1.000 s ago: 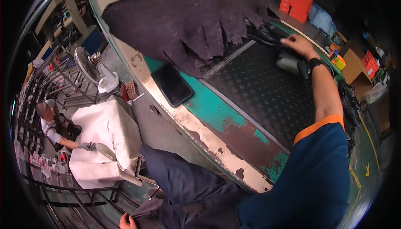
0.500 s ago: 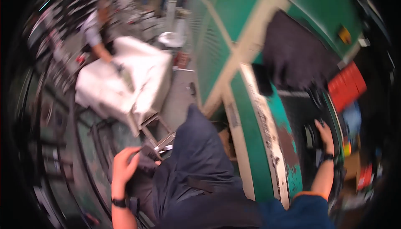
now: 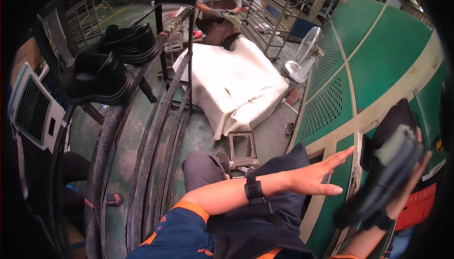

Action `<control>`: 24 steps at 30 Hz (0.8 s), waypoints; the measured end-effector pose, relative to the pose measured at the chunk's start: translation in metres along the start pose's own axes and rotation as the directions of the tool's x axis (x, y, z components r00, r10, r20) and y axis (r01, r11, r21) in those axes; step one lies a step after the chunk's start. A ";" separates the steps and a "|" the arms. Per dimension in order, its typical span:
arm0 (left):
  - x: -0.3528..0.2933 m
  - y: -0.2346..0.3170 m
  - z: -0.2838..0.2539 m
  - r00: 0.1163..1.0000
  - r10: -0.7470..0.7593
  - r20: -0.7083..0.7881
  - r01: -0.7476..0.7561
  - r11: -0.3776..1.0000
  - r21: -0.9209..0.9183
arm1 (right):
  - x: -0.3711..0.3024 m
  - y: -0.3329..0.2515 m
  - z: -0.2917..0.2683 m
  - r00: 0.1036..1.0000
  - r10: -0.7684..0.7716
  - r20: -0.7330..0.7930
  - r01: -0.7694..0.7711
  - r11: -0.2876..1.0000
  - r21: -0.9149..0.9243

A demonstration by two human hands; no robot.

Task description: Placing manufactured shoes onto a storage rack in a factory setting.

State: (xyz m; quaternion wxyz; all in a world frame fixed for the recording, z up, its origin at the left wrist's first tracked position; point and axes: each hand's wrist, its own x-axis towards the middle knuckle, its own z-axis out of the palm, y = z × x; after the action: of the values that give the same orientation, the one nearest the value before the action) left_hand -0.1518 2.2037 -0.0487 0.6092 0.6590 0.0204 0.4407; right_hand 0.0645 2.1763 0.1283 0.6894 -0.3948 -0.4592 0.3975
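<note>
My right hand (image 3: 417, 164) grips what looks like a black shoe (image 3: 378, 183) with a pale grey-green part at its top, smeared by motion. It is held up in front of the green machine at the right. My left hand (image 3: 319, 173) reaches across my lap toward it, fingers stretched out and thumb apart, holding nothing. A gap separates its fingertips from the shoe. Behind the shoe is a dark cloth-like flap (image 3: 395, 117) on the machine. At the left, black shoes (image 3: 97, 79) rest on the padded bars of a rack.
The green machine (image 3: 392, 46) stands along my right. Ahead is a table draped in whitish cloth (image 3: 236, 79); a gloved person (image 3: 220, 15) behind it holds a grey-green object. A white fan (image 3: 305, 53), a metal frame stool (image 3: 243, 148), rack bars (image 3: 156, 131) and a red box (image 3: 416, 207) are around.
The view has swung, bringing the shoe rack in at the left. My left hand has crossed from above my left leg to the right. My right hand has risen from the machine's dark recess with the shoe.
</note>
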 end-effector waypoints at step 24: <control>-0.201 -0.095 -0.012 0.406 -0.815 -0.414 0.041 0.469 -0.882 | -0.066 0.437 0.002 0.593 0.749 0.296 -0.805 0.562 0.191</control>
State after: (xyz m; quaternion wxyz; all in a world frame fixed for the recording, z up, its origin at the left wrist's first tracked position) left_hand -0.2331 2.1240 -0.2401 0.8403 0.0120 0.3025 0.4497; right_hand -0.0359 2.2796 -0.2896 0.4498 -0.4075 -0.2306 0.7606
